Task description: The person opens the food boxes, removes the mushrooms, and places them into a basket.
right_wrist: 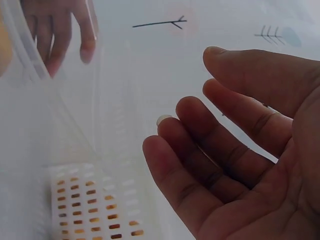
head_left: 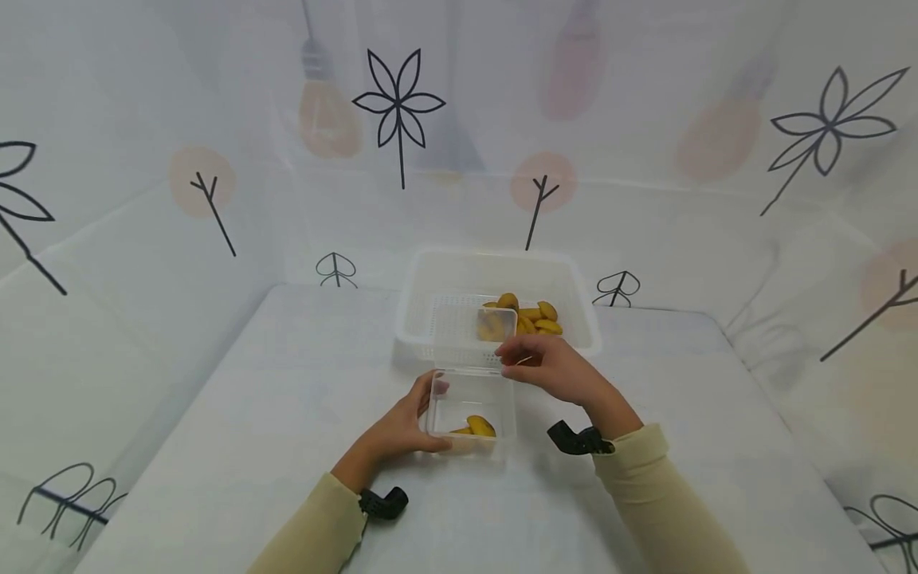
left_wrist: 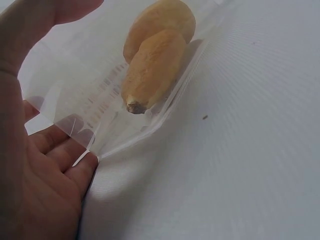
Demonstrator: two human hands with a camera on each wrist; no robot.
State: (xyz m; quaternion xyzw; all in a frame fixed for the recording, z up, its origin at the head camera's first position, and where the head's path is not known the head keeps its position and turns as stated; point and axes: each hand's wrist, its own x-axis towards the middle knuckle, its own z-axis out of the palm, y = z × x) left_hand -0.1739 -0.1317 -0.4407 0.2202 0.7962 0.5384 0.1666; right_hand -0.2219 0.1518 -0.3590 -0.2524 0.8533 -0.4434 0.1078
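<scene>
A clear plastic box (head_left: pixel 473 399) with its hinged lid (head_left: pixel 462 331) raised stands on the white table. Two oblong yellow fruits (head_left: pixel 480 426) lie inside; close up, one fruit (left_wrist: pixel 152 70) shows a dark stem end. My left hand (head_left: pixel 402 426) grips the box from its left side, thumb at the front and fingers farther back. By the right end of the hinge, my right hand (head_left: pixel 552 371) hovers with loosely bent fingers. In the right wrist view, nothing lies between its thumb and fingers (right_wrist: pixel 192 165).
Behind the box sits a white slotted basket (head_left: pixel 423 275) holding several more yellow fruits (head_left: pixel 538 315). The raised lid overlaps the basket's front in the head view. White sheeting (head_left: pixel 459 215) with printed plants surrounds the table (head_left: pixel 287 446) at the back and sides.
</scene>
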